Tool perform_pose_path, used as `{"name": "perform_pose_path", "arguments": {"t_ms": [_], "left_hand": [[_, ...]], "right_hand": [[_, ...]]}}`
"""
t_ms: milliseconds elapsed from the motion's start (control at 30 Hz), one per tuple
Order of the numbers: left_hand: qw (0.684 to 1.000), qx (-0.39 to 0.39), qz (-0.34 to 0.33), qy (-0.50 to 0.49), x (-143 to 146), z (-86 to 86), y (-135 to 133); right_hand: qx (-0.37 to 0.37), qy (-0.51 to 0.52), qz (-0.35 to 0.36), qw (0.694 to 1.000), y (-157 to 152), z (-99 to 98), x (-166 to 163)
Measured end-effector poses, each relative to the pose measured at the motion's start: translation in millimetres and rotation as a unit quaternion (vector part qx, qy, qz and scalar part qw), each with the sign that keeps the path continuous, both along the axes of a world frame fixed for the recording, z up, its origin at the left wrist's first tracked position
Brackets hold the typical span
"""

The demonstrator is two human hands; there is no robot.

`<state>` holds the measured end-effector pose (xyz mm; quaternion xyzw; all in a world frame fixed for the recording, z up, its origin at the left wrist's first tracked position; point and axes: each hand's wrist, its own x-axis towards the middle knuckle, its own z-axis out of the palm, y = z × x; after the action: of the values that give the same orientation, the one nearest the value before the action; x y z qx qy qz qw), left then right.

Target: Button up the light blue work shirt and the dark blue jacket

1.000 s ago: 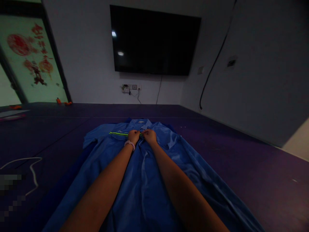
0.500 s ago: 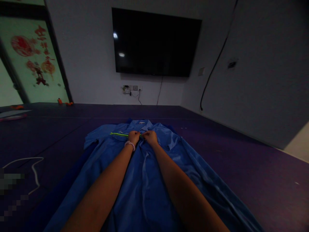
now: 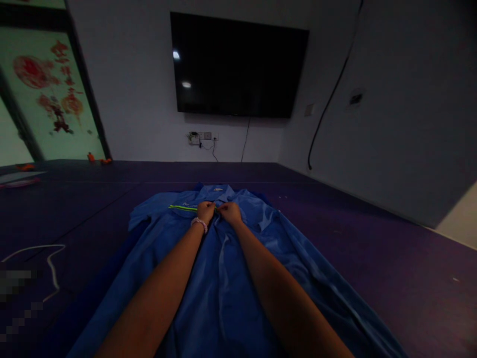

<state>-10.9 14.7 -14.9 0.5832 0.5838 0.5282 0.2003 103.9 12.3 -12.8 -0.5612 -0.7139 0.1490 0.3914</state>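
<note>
Left hand (image 3: 205, 211), mine: fingers drawn in to a narrow pinch, holding the front edge of one blue shirt (image 3: 222, 293) just below its collar (image 3: 225, 195). Right hand (image 3: 231, 212), mine: thumb and fingertips likewise pinched narrow on the same front edge, almost meeting the left; whether a button sits between them is too small to tell. Shirt: laid face up, collar end away from me, my forearms lying along its front. Chest stripe (image 3: 182, 207): yellow-green, running across the shirt's left side to my fingers. Lettering (image 3: 186, 204): white, above the stripe, partly covered by my left hand, not legible. Neck label (image 3: 218, 189): pale, inside the collar, too small to read. Wristband (image 3: 200, 223): pink, gathered, on my left wrist, above the shirt. Darker blue cloth (image 3: 95, 293): under the shirt, showing along its left edge. Purple floor (image 3: 354, 238): beneath and around the shirt. White cable (image 3: 52, 268): left of the shirt. Television (image 3: 240, 64): on the wall beyond the shirt, screen dark. Red decorations (image 3: 32, 72): on a door panel, far left beyond the shirt, characters blurred.
</note>
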Motion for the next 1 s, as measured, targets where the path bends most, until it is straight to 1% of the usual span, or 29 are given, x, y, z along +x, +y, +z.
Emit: {"name": "perform_pose_path", "arguments": {"t_ms": [233,500,833,1000], "left_hand": [[1.0,0.007,-0.007,0.013,1,1.2,-1],[1.0,0.005,-0.007,0.024,1,1.7,-2],[0.999,0.005,-0.001,0.042,3,2.3,-4],[0.999,0.005,0.007,0.051,3,1.4,-4]], "right_hand": [[0.005,0.046,-0.036,0.998,2,0.0,-1],[-0.009,0.044,-0.015,0.999,4,-1.9,0],[0.026,-0.003,-0.052,0.998,-7,7.2,-1],[0.036,-0.016,-0.053,0.998,-9,7.8,-1]]}}
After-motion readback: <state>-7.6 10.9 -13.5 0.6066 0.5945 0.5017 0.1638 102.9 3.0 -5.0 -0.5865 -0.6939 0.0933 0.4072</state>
